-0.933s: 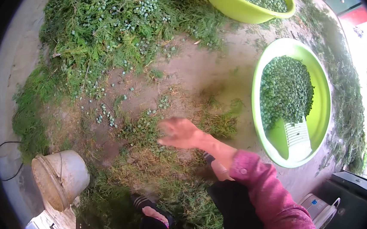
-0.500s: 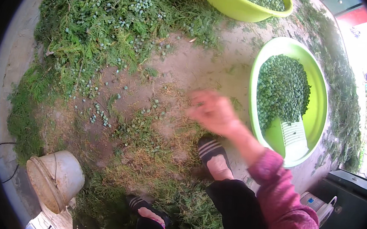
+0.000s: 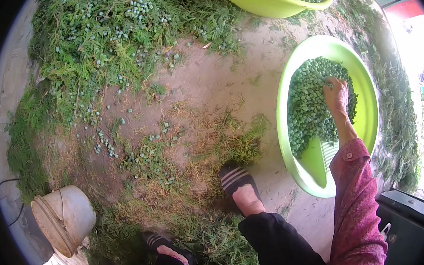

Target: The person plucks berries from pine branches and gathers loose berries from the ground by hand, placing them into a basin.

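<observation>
My right hand (image 3: 335,93) reaches into a light green oval tub (image 3: 286,88). It hovers low over or touches a heap of small green cones (image 3: 310,98). The fingers are curled inward. A speck of green shows by the fingertips, but whether it is held or part of the heap I cannot make out. A ridged, washboard-like panel (image 3: 328,150) is partly hidden behind my sleeve. My left hand is out of view.
A big pile of cut evergreen branches (image 3: 115,30) with bluish cones lies at the far left. Loose sprigs (image 3: 243,145) and cones (image 3: 105,144) litter the ground. A second yellow-green tub (image 3: 262,4) stands at the back. A dirty white bucket (image 3: 73,214) lies tipped at near left.
My right hand has moved right and away from me, from above the littered ground into the tub. The whole view has shifted slightly.
</observation>
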Available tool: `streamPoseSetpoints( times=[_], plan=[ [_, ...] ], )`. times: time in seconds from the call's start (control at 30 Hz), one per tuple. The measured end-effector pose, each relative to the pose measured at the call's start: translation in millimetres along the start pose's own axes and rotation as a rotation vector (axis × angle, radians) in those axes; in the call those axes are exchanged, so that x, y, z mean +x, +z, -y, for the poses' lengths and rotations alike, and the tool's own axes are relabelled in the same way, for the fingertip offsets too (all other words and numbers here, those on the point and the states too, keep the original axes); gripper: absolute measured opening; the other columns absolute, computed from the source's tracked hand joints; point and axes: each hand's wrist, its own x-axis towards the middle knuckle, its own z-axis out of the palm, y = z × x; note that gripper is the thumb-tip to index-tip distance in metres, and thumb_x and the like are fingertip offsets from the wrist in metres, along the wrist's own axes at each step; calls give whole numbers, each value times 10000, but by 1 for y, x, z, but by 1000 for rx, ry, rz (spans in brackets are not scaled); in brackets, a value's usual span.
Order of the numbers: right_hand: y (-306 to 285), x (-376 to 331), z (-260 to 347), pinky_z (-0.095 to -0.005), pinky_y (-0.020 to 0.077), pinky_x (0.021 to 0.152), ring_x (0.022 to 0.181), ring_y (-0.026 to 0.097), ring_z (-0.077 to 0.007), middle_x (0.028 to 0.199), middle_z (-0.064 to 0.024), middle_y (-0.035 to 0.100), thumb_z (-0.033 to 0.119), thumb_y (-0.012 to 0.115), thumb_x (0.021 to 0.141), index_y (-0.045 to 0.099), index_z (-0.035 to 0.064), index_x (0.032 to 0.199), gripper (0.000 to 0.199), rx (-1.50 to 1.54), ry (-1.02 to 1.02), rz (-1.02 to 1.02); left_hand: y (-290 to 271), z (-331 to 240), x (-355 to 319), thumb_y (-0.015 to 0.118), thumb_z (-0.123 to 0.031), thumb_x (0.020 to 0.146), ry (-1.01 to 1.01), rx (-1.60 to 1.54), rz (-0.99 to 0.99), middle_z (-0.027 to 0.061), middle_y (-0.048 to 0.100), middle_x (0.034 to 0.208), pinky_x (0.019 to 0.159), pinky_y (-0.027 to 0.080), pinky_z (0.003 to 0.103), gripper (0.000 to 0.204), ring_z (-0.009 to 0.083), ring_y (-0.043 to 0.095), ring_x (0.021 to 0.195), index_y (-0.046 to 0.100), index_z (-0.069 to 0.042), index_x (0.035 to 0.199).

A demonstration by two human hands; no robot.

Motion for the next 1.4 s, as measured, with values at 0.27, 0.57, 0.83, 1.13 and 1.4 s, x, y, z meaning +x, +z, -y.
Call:
streamPoseSetpoints(
  times=[0.27,0.57,0.83,1.13,1.4],
  plan=[
    [-15,-11,-24,-308,476,652,671,610,-182,774,-88,656,173,608,775,646,42,883,174,223,114,-25,-5,-6,14,655,-128,711,-29,-47,81,170,574,911,647,460,438,431,358,563,773,533,-36,1114],
    [-10,23,-56,-308,481,643,674,614,-193,763,-107,654,163,608,755,631,53,993,263,238,218,6,-12,-8,15,674,-135,708,-24,3,61,159,576,914,665,456,432,436,352,558,792,535,-33,1109],
    [4,32,-60,-358,485,795,850,627,-295,902,-156,657,224,653,682,670,86,929,283,-33,246,162,-14,-1,8,681,-142,713,-35,-33,34,170,579,907,651,460,427,427,356,564,776,536,-27,1098],
    [-1,21,-56,-361,479,746,772,619,-284,807,-149,643,189,624,721,651,47,822,176,11,163,82,-14,7,5,687,-140,706,-20,-70,23,185,580,923,644,466,437,424,373,567,772,532,-32,1086],
    [-6,34,-21,-353,482,671,668,603,-208,742,-129,637,113,552,789,607,0,864,146,252,98,122,-18,2,10,698,-133,691,-39,-63,59,183,577,945,652,466,434,439,369,566,790,535,-37,1087]
  ],
)
